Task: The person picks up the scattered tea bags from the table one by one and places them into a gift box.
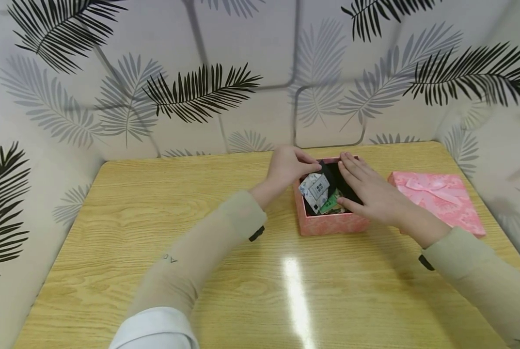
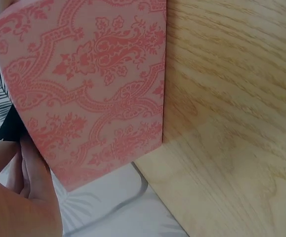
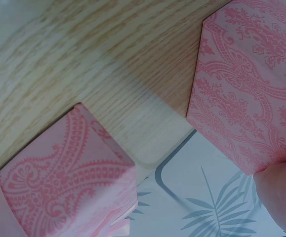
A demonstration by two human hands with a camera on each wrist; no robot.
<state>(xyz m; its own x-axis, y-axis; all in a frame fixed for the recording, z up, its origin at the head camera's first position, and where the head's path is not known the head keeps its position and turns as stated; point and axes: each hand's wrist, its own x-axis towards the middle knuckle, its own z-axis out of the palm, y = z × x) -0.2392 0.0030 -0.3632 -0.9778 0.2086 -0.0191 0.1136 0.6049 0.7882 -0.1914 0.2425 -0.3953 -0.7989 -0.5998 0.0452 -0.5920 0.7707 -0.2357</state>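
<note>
A pink patterned box [image 1: 334,225] stands uncovered toward the back of the table, its side filling much of the left wrist view. At its back left edge my left hand [image 1: 285,167] pinches a thin black sheet [image 2: 10,127] between thumb and fingers. My right hand [image 1: 373,194] lies across the box's right side, fingers fairly straight and reaching over the rim. Inside the box are a white-and-blue printed packet [image 1: 314,191] and a green packet [image 1: 331,202], against a black interior. The right hand hides the box's right part.
The pink lid [image 1: 438,198] with a ribbon bow lies on the wooden table [image 1: 177,203], right of the box. Behind the table hangs a white covering [image 1: 251,111] printed with leaves. A strip of light reflects off the tabletop in front.
</note>
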